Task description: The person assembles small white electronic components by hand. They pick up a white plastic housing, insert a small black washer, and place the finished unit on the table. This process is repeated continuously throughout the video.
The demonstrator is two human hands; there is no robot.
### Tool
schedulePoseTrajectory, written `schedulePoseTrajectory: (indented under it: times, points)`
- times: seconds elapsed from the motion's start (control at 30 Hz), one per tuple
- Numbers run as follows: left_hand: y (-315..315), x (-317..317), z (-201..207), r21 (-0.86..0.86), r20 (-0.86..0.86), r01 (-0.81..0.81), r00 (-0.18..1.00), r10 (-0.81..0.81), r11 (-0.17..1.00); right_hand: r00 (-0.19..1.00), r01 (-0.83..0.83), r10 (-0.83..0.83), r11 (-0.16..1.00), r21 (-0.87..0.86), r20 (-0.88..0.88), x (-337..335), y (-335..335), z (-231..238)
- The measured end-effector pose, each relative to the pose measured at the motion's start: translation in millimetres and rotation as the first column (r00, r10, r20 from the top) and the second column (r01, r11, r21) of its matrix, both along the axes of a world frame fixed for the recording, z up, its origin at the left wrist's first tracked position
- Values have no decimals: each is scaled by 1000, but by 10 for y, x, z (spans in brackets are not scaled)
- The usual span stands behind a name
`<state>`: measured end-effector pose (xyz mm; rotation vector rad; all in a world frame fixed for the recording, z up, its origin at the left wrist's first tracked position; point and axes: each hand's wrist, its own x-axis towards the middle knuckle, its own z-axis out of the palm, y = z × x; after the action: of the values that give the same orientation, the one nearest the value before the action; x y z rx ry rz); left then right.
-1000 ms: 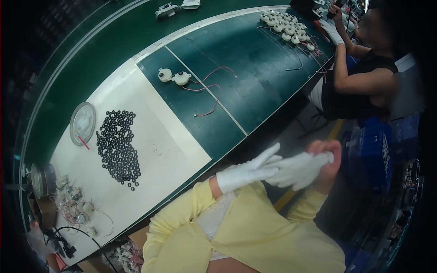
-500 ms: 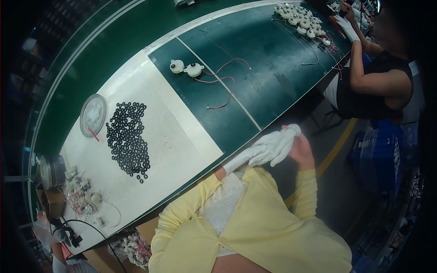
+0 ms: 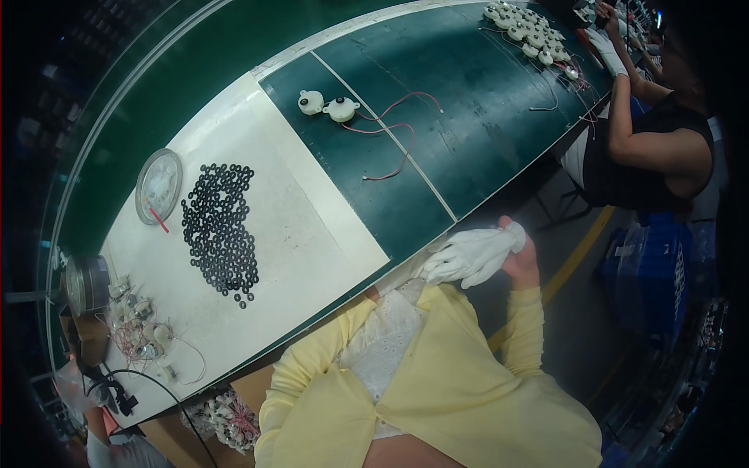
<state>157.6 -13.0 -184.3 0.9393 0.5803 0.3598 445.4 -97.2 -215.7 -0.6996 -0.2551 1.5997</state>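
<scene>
My right hand (image 3: 526, 261) is bare and closed on the cuff of a white glove (image 3: 484, 251), which hangs limp toward the left. My left hand (image 3: 441, 261) appears white-gloved and is up against this glove, in front of my chest beside the table edge. White cloth overlaps there, so its fingers cannot be told from the loose glove. On the green mat (image 3: 437, 70) beyond lie two round cream-coloured motors (image 3: 341, 110) with black shafts and pink-red leads.
Many small black rings (image 3: 222, 234) are spread on the white board (image 3: 304, 234). Left of them are a clear round dish (image 3: 159, 187), a metal tin (image 3: 87, 285) and wired parts (image 3: 144, 331). More motors (image 3: 530, 31) lie far right, near a co-worker (image 3: 659, 148). Blue crates (image 3: 644, 273) stand on the floor.
The white gloves have bunched together and my left forearm shows less beside them. My right hand keeps its hold at nearly the same place. The view has shifted slightly.
</scene>
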Motion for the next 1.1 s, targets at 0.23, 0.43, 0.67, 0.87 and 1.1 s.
schedulePoseTrajectory:
  times: [0.23,0.43,0.67,0.87,1.1]
  points:
    - [22,-27,130,212,-145,-17,988,49,977,937,25,24,991,-135,349,-288,81,666]
    - [-1,182,207,162,-305,239,935,-181,957,683,193,-32,971,-138,730,-826,171,799]
    - [2,216,278,133,86,67,993,-79,989,542,19,-37,999,32,839,-1216,8,686]
    - [-182,250,80,32,61,-86,995,84,996,201,-258,161,960,-107,966,-1111,-11,911]
    - [-144,137,178,83,114,-21,993,11,996,538,-226,250,963,-148,805,-962,17,925]
